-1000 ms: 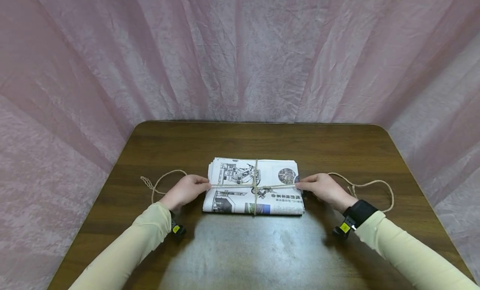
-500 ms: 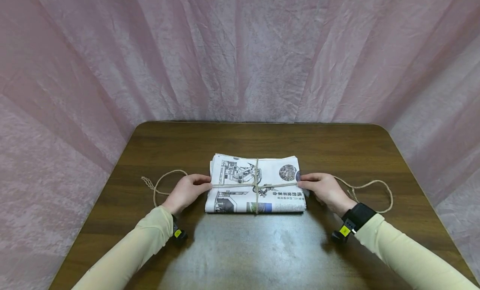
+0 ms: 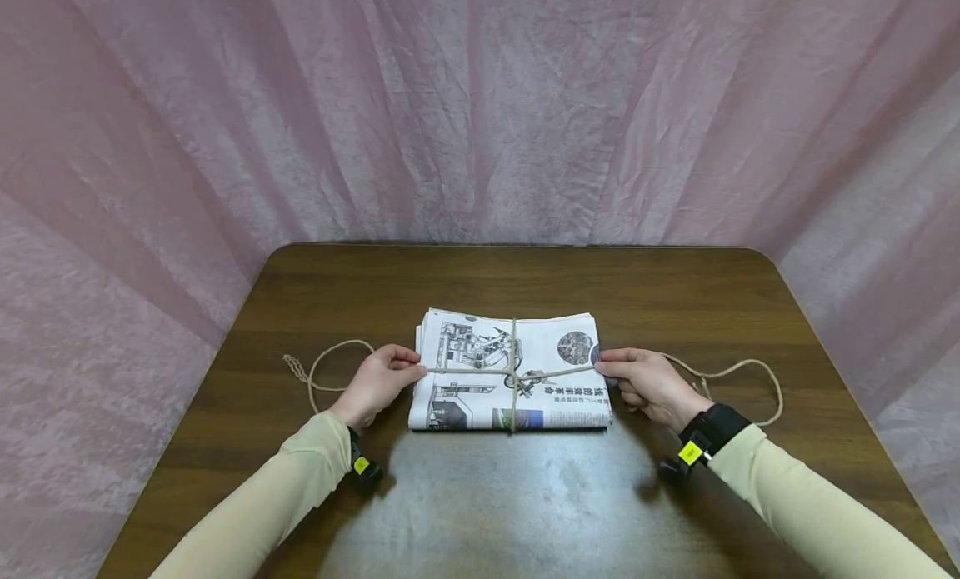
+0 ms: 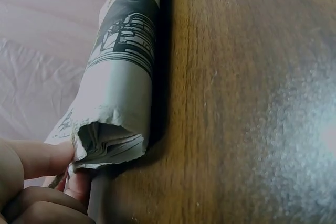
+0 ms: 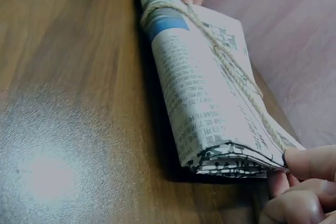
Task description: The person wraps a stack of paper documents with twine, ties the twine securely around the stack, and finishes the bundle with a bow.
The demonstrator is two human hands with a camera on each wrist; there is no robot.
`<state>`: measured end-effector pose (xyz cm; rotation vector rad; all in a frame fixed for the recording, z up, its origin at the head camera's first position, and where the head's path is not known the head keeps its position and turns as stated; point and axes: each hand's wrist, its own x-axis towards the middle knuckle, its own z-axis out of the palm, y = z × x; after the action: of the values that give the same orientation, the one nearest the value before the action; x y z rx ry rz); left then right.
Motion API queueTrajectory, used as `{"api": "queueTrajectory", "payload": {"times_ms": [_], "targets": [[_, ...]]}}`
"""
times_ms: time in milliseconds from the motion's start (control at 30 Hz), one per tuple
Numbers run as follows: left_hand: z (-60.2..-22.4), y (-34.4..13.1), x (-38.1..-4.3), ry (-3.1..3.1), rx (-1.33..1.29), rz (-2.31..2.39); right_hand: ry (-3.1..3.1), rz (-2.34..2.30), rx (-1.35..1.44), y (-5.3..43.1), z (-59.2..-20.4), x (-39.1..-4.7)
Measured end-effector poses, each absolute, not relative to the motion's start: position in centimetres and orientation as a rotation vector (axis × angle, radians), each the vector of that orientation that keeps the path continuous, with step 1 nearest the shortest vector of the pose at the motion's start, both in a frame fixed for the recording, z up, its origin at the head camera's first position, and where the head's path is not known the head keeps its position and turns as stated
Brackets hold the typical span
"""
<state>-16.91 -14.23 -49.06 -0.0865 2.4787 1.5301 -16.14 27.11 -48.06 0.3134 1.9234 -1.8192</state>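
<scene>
A folded stack of newspapers (image 3: pixel 551 337) lies on the table, with thin twine (image 3: pixel 468 371) crossed over its top in both directions. At the stack's left edge, my left hand (image 3: pixel 373 389) pinches the twine between thumb and fingers. My right hand (image 3: pixel 654 386) does likewise at the right edge, its thumb pressing the twine at the paper's corner. The left wrist view shows the rolled fold of the newspapers (image 4: pixel 118 90) beside my left thumb (image 4: pixel 44 157). Two strands of twine (image 5: pixel 231 64) run along the top in the right wrist view. The stack's underside is hidden.
A loose twine end (image 3: pixel 318 364) with a frayed tip curls on the table left of the stack. Another loose end (image 3: pixel 738 366) loops out to the right. Behind the brown wooden table (image 3: pixel 525 279) hangs a pink curtain (image 3: pixel 480 112).
The newspaper stack has shifted slightly and its far corners now bow upward. My left wrist has edged a little to the right. Both hands keep their hold on the twine.
</scene>
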Motion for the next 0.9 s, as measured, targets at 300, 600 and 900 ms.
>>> {"api": "queueTrajectory", "payload": {"times_ms": [300, 600, 900], "targets": [[-49.0, -14.5, -17.6, 2.409, -0.100, 1.508, 1.850, -1.805, 0.190, 27.3, -48.2, -16.9], [-48.8, -14.6, -17.9, 2.375, -0.058, 1.480, 1.868, -1.807, 0.154, 27.0, -47.9, -17.1], [-48.8, -14.2, -17.8, 2.475, -0.038, 1.410, 1.687, -2.013, 0.208, 27.0, -49.0, -16.7]]}}
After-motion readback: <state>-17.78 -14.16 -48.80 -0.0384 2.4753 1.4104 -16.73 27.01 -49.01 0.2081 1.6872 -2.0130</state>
